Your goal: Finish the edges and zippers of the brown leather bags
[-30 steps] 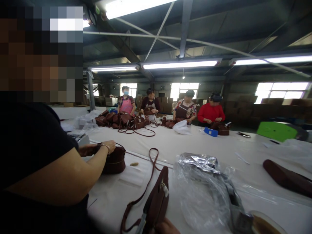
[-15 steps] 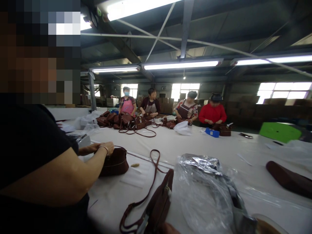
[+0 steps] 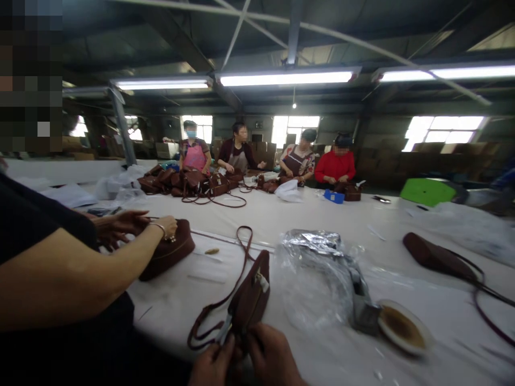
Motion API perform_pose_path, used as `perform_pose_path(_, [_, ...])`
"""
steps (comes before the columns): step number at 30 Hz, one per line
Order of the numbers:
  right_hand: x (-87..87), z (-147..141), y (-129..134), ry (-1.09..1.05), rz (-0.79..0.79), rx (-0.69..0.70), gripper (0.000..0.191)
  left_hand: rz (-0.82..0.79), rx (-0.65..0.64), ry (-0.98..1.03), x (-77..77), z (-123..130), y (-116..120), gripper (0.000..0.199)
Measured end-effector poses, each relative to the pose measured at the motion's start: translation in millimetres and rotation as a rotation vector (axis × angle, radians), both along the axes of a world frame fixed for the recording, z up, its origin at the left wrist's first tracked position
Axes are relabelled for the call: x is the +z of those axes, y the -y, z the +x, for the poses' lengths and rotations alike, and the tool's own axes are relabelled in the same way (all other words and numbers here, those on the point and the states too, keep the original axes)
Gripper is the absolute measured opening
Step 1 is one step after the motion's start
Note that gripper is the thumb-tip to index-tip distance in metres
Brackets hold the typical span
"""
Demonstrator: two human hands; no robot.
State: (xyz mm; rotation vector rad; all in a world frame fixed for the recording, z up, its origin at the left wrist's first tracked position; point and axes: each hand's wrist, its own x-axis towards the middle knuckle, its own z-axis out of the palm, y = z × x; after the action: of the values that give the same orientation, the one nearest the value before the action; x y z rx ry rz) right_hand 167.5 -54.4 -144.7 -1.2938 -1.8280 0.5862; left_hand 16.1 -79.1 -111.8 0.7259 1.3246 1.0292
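Observation:
A dark brown bag (image 3: 251, 292) with a zipper and a long strap lies at the lower middle, its near end between my hands. My left hand (image 3: 212, 364) is closed at that end, beside a small pale strip. On the right side of the same end, my right hand (image 3: 273, 354) has its fingers bent round the bag's edge. The strap (image 3: 237, 289) loops away to the left of the bag over the white table (image 3: 173, 321). The exact spot where my fingertips meet is dark and hard to make out.
A co-worker's arm (image 3: 80, 268) and another brown bag (image 3: 173, 249) are at the left. Clear plastic (image 3: 314, 284), a metal tape dispenser (image 3: 364, 305) and a round dish (image 3: 404, 327) lie to the right. A brown bag (image 3: 436, 257) lies farther right; several people stand across the table.
The view has tilted down and shifted. Both my hands now show at the bag's near end, where only part of one showed before. The co-worker's hands have moved apart over their bag.

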Motion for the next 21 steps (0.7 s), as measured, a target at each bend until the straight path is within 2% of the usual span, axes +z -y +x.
perform_pose_path(3, [21.0,4.3,5.8,0.009,-0.074,-0.024,0.018,-0.106,0.089,0.177,5.3,8.2,-0.9,0.025])
perform_pose_path(6, [29.3,8.4,4.9,0.015,-0.118,-0.04,0.016,-0.183,0.088,0.194,13.0,10.6,-4.0,0.016])
perform_pose_path(11, [29.8,12.8,2.8,-0.003,-0.116,-0.039,0.016,-0.251,-0.014,0.211,17.1,5.1,-8.1,0.018])
perform_pose_path(18, [32.9,13.5,1.3,0.003,-0.12,-0.031,0.015,-0.246,0.022,0.199,16.2,9.1,-9.8,0.017])
perform_pose_path(21, [33.1,10.1,0.7,0.003,-0.127,-0.041,0.017,-0.197,0.04,0.145,16.3,10.3,-8.4,0.018])
